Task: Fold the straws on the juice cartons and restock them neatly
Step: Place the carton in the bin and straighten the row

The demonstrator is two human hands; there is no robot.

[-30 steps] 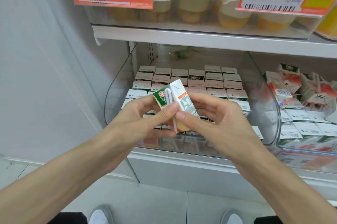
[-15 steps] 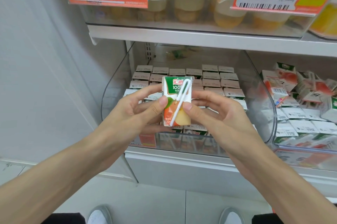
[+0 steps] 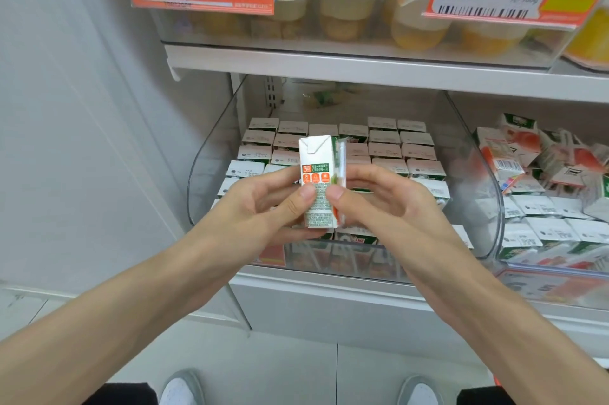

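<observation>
Both hands, the left hand [image 3: 263, 207] and right hand [image 3: 382, 207], pinch one upright juice carton [image 3: 318, 182] near the clear bin [image 3: 211, 154] of stocked cartons [image 3: 385, 151]; its straw [image 3: 342, 160] lies along the right side.

the clear bin [image 3: 211, 157] is open at the top, with a wide gap between the packed juice cartons [image 3: 384, 137] and the upper shelf [image 3: 362, 70]. a bare strip lies behind the rear row. curved clear walls close off left and right. the left hand [image 3: 260, 207] and right hand [image 3: 385, 207], gripping a single carton [image 3: 314, 157], sit before the bin's low front. jumbled cartons [image 3: 527, 167] fill the neighbouring bin.
</observation>
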